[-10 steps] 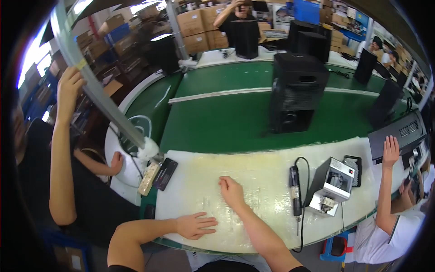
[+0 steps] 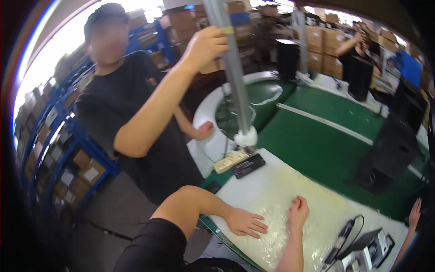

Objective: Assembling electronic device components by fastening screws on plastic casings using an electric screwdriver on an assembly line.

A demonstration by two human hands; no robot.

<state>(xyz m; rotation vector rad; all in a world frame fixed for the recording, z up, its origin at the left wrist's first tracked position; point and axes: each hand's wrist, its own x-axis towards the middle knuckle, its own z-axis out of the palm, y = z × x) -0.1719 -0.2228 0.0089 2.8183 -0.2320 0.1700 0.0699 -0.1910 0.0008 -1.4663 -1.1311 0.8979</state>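
My left hand (image 2: pixel 247 223) lies flat on the white, film-covered work mat (image 2: pixel 276 181), palm down with its fingers apart. To its right, my right hand (image 2: pixel 298 211) rests over the same mat with fingers curled in and nothing visible in them. An electric screwdriver (image 2: pixel 345 234) with a black cord lies to the right of that hand. Beside it stands a silver metal box (image 2: pixel 372 248), partly cut off by the lower edge, which looks like a screw feeder. Beyond my left hand are a black remote-like device (image 2: pixel 248 166) and a cream power strip (image 2: pixel 230 162).
A tall black speaker (image 2: pixel 389 156) stands on the green conveyor (image 2: pixel 308 140). At the left, a person in a dark shirt (image 2: pixel 149 122) grips the metal post (image 2: pixel 233 72). Another person's hand (image 2: pixel 414 212) shows at the right edge. Blue racks (image 2: pixel 90 163) hold boxes.
My view has swung left, so the bench things sit further right and the person at the post shows more fully. My hands stay in about the same places on the mat.
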